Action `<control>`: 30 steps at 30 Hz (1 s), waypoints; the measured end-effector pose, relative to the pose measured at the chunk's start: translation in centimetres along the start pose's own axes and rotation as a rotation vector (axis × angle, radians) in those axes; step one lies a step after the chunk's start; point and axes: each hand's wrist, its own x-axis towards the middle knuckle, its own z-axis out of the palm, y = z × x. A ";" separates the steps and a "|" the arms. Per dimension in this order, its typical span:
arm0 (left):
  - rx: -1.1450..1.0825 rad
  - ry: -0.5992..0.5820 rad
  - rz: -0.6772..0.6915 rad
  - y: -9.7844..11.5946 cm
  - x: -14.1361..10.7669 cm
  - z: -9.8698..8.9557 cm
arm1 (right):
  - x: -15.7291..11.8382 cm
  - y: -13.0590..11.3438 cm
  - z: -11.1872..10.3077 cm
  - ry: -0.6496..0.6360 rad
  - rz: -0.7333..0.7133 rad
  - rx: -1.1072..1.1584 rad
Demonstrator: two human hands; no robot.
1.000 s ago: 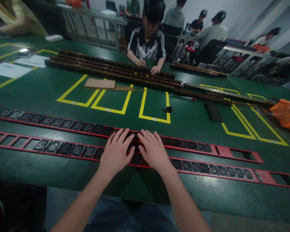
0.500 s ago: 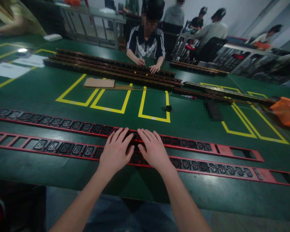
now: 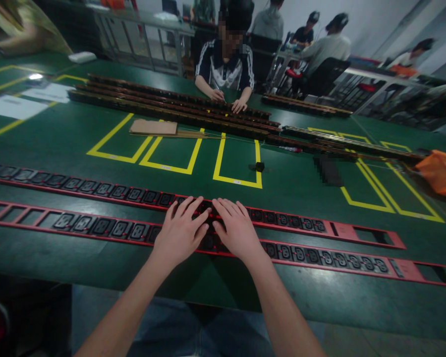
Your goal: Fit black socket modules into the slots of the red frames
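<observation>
Two long red power strips with rows of black sockets lie side by side across the table in front of me. My left hand [image 3: 181, 228] reaches over the near strip [image 3: 297, 255], its fingertips on the far strip [image 3: 119, 192]. Just to its right, my right hand [image 3: 237, 225] lies palm down over the same strips, fingers stretched out. The fingers of both hands are apart, and I see nothing held in them. Beneath the hands, the middle sockets are partly hidden. Several rectangular slots at the near strip's left end have no sockets.
Long dark rails [image 3: 163, 106] lie across the back of the table, where a person [image 3: 225, 64] sits working with a thin tool. Cardboard [image 3: 154, 127], a small black piece [image 3: 259, 167], and an orange bin [image 3: 442, 173] are also on the green tabletop [image 3: 78, 258].
My left hand's fingers have shifted slightly to the right along the far strip. The right hand stays almost in place.
</observation>
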 end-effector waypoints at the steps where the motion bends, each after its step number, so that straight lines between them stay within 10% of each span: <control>1: -0.002 -0.004 0.003 0.0 0.0 0.0 | 0.0 0.0 0.0 0.000 -0.001 0.000; 30: -0.035 0.002 -0.024 0.1 0.0 -0.1 | 0.8 -0.9 -0.8 -0.036 0.012 0.004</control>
